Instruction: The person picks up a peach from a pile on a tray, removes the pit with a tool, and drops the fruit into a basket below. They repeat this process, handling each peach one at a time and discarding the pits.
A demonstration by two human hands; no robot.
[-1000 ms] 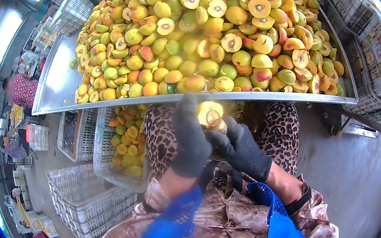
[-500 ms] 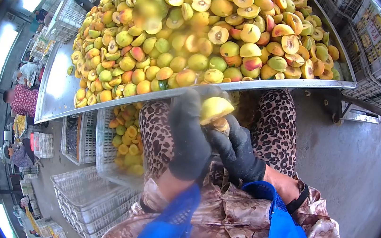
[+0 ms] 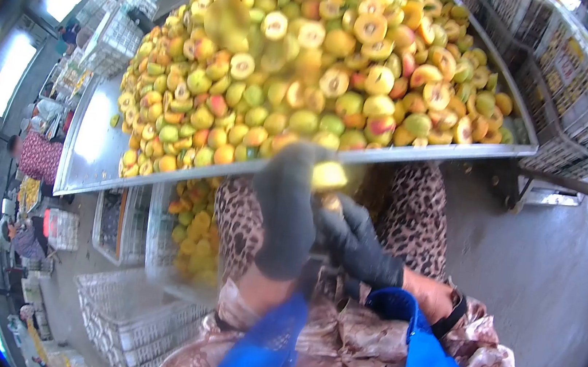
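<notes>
A yellow peach half (image 3: 329, 176) is between my two hands, just below the front rim of the metal tray. My left hand (image 3: 284, 212), in a dark glove, closes around its left side. My right hand (image 3: 363, 247), gloved too, is closed just below and to the right. A small brownish piece (image 3: 332, 203) shows at its fingertips; blur hides what it is. Beyond the rim, a large heap of cut peaches (image 3: 253, 94), yellow, green and reddish, many with the pit side showing, lies on the tray (image 3: 90, 140).
Below the tray at left, a white crate (image 3: 160, 229) holds peach halves (image 3: 199, 241). Stacked white crates (image 3: 138, 318) stand on the floor at lower left. More crates (image 3: 575, 108) rise at the right, beside a metal bar (image 3: 580, 187). Another person (image 3: 40, 156) is at far left.
The peach half has turned between my hands and shows less of itself. My left hand has shifted slightly left; the view has tilted a little.
</notes>
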